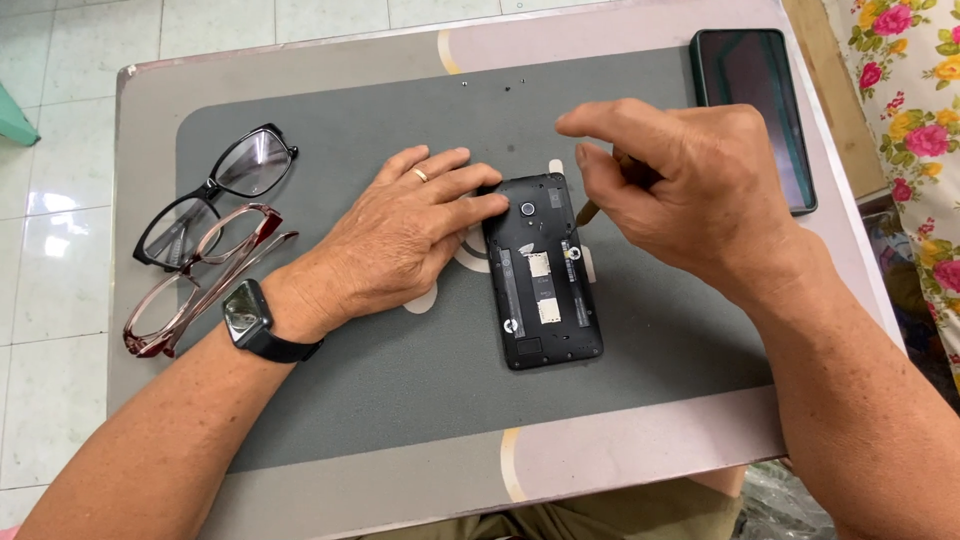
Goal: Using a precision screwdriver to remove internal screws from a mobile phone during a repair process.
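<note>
Hands (400, 235) (690, 190) work matte black opened phone (540, 270) with thin tool (590, 210).

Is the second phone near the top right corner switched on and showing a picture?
No, the second phone lies flat beside the grey mat with a dark, blank screen, away from the right hand.

A home repair corner: small tabletop (640, 445) with grey work mat (400, 380), white tiled floor (60, 100), floral fabric (915, 110) alongside.
</note>
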